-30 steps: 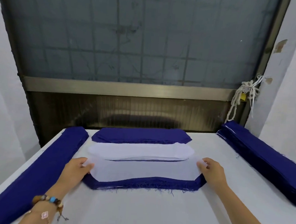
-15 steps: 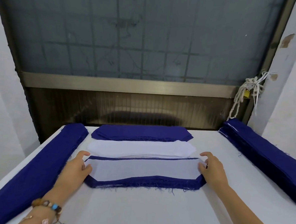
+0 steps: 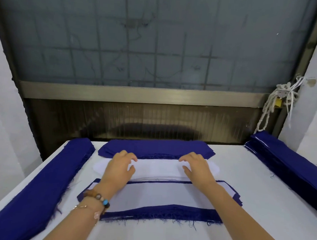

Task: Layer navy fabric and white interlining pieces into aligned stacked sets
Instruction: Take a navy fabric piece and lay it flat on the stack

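counts: four navy lots, two white lots, two hands.
- navy 1: long left stack (image 3: 38, 186) running along the left table edge.
- navy 2: long right stack (image 3: 284, 166) along the right edge.
- navy 3: far centre stack (image 3: 156, 147) by the back edge of the table (image 3: 165, 237).
- navy 4: near layered set (image 3: 166, 214), frayed threads along its front edge, one white interlining piece (image 3: 164, 194) lying on top with navy showing as a border round it.
- white 2: white interlining stack (image 3: 158, 168), rounded ends, sitting between the far centre stack and the near layered set, just beside both.

hands: left hand (image 3: 120, 166) is over the left part of the white interlining stack, right hand (image 3: 197, 168) over the right part, well apart from each other. both palm down. fingers on both are loosely bent and spread, tips pointing at the far edge of the white stack close to the navy behind it. thumbs stand clear of the fingers, so no pinch visible and nothing lifted. cannot tell whether the tips actually press the top sheet or sit just above it. both forearms cross over the near layered set.

left wrist: two bracelets, one beaded bracelet (image 3: 97, 197), one thin chain (image 3: 85, 206).

background: white rope (image 3: 265, 115) knotted at the right window frame, small yellow padlock (image 3: 278, 103) in it.
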The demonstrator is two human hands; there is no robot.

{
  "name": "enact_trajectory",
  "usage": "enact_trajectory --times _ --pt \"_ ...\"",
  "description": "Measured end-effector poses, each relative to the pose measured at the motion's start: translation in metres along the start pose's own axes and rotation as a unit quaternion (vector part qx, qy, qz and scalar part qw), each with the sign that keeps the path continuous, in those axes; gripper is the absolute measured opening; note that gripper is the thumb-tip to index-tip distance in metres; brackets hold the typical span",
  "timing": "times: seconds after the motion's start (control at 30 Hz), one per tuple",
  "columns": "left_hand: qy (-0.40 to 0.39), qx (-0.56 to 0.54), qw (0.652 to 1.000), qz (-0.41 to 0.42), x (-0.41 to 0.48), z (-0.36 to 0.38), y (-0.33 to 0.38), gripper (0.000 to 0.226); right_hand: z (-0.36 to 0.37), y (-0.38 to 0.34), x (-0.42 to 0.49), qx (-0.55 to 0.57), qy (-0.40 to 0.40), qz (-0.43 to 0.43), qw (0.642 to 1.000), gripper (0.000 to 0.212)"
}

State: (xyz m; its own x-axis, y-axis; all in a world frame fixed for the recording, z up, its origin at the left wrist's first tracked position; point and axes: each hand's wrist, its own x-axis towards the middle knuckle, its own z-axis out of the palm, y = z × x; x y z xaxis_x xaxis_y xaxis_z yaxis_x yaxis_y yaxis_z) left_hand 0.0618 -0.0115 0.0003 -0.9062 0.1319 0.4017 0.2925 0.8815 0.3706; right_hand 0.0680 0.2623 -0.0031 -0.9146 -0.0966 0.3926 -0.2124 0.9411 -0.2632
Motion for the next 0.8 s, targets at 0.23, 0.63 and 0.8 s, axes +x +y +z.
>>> enact_trajectory --times 0.23,0.63,0.8 --pt "-0.102 -0.015 0.994 0.049 0.028 0.047 0.027 0.032 0.033 -0.016 0.038 0.019 -0.102 0.005 0.995 0.031" --pt "-0.004 0.045 0.997 0.061 0.039 0.077 0.034 0.016 0.068 -0.009 0.044 -0.010 -0.018 0.043 0.999 0.009" --pt "-0.006 0.050 0.997 0.056 0.040 0.079 0.033 0.018 0.067 -0.008 0.044 0.005 -0.009 0.041 0.999 0.016"
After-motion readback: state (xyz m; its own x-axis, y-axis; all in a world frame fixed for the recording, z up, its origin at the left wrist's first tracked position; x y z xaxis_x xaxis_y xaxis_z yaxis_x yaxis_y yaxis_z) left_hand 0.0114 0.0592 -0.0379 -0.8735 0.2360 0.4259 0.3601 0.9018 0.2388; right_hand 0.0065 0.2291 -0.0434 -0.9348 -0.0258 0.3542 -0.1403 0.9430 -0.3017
